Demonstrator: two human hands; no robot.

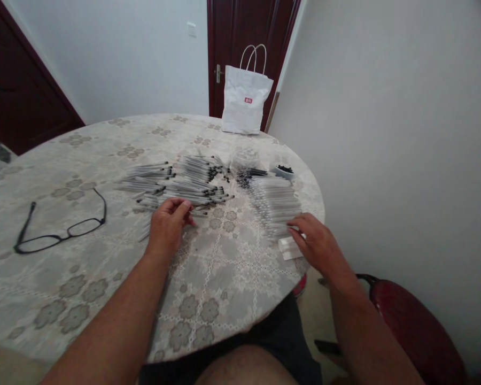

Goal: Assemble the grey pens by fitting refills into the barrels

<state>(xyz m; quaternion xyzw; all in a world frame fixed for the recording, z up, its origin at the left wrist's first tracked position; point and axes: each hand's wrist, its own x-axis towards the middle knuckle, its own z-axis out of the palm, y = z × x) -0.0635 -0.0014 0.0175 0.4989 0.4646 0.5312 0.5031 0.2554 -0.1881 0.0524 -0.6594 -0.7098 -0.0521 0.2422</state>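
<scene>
My left hand [167,224] is closed, thumb against curled fingers, at the near edge of a pile of slim whitish pen barrels with dark ends [194,190]. Whatever it may hold is hidden. My right hand [316,239] pinches at the right ends of a stack of translucent white pen barrels [274,200]; what lies between its fingertips I cannot make out. Partly behind that hand, a white block-like piece [288,248] lies on the table. Thin dark parts [252,175] lie at the far end of the stack.
A small bowl of black bits [284,171] and a crumpled clear plastic bag [244,159] are beyond the barrels. Black-framed glasses [60,239] lie at left on the patterned tablecloth [232,272]. A white paper bag [246,101] stands at the far edge; a red chair [412,321] is at right.
</scene>
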